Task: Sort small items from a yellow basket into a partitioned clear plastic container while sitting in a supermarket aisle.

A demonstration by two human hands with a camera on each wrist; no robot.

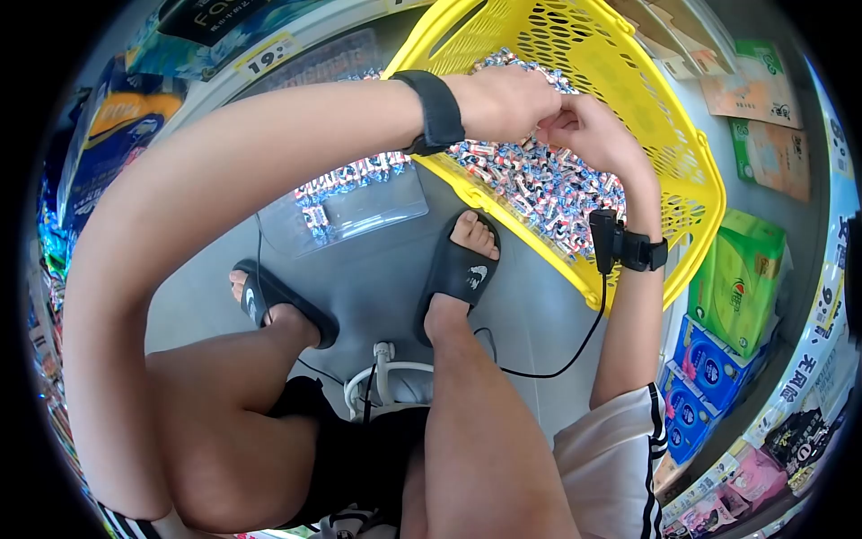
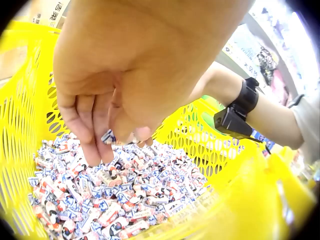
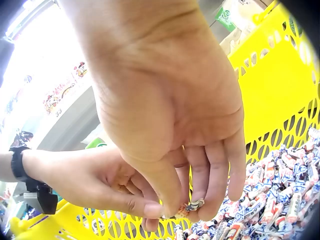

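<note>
I see a little blue-and-white wrapped candy (image 3: 196, 204) pinched over the yellow basket (image 3: 280, 85), with lots more candies (image 1: 539, 193) heaped inside.

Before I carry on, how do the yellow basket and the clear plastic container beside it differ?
The yellow basket is brightly coloured, while the clear plastic container is see-through. The basket's walls are pierced with many holes; the container shows none. The basket also looks larger than the container. Both hold wrapped candies.
</note>
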